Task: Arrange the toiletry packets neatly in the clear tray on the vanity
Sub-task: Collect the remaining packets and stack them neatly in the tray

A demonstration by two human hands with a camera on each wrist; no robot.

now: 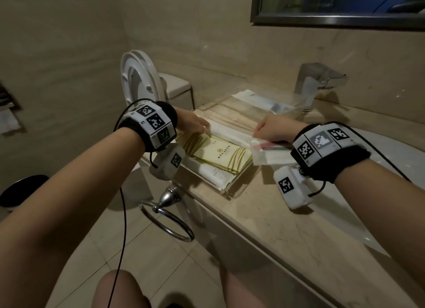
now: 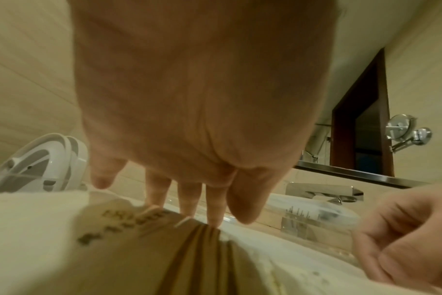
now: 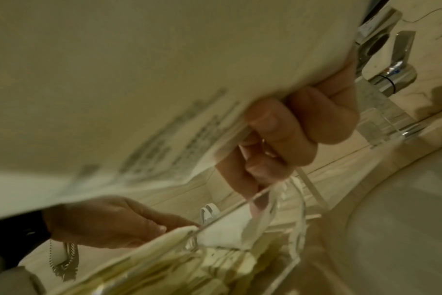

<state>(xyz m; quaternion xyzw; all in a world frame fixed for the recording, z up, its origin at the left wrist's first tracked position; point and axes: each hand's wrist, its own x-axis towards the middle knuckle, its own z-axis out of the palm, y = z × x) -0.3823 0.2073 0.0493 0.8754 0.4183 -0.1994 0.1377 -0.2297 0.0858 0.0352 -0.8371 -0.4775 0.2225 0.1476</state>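
Right hand (image 1: 272,130) grips a white packet (image 1: 268,154) beside the clear tray (image 1: 226,189).

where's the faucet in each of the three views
Head: the faucet stands upper right of centre, on the vanity behind the clear tray.
Left wrist: the faucet is at right of centre, low against the wall, just past the left hand.
Right wrist: the faucet is in the upper right corner, tilted.
Shared landmark: the raised white toilet lid, a sliver in the right wrist view.
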